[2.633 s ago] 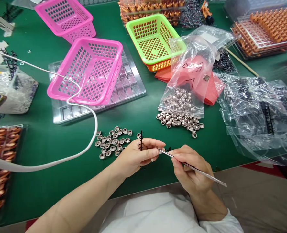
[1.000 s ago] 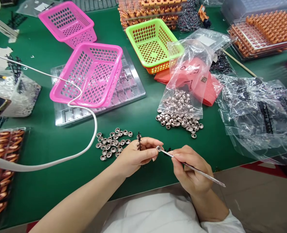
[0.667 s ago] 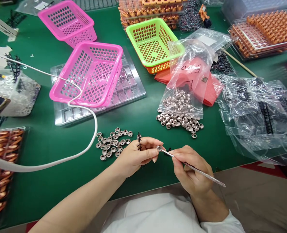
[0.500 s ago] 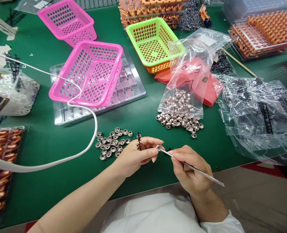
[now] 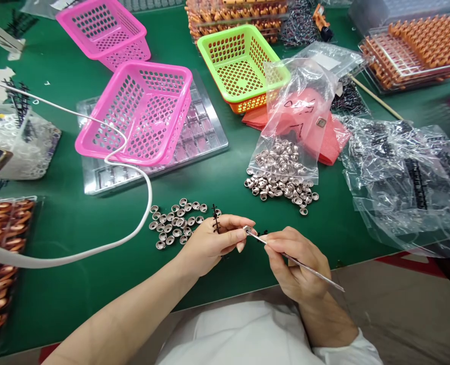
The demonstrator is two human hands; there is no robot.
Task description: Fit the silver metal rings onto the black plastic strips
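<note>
Between thumb and forefinger, my left hand (image 5: 217,238) pinches a small silvery metal cup (image 5: 247,230). A thin black plastic strip with short side stubs (image 5: 215,219) sticks up from between the fingers of the same hand. My right hand (image 5: 299,261) is closed around a pair of slim metal tweezers (image 5: 304,267), whose tip reaches into the cup; what the tip holds is too small to tell. Left of my hands lie loose metal cups (image 5: 170,223) in a spread group. Farther back, a larger heap of cups (image 5: 281,172) spills from a clear plastic bag (image 5: 299,121).
A pink basket (image 5: 171,147) rests on a metal tray (image 5: 209,126), with a white cable (image 5: 148,197) crossing over it. Behind stand another pink basket (image 5: 141,40) and a green basket (image 5: 232,99). Plastic bags (image 5: 403,187) lie right; trays of orange parts (image 5: 4,263) sit left.
My right hand and the tweezers have shifted slightly left, the tip staying at the cup. My left hand keeps its pinch, almost in place.
</note>
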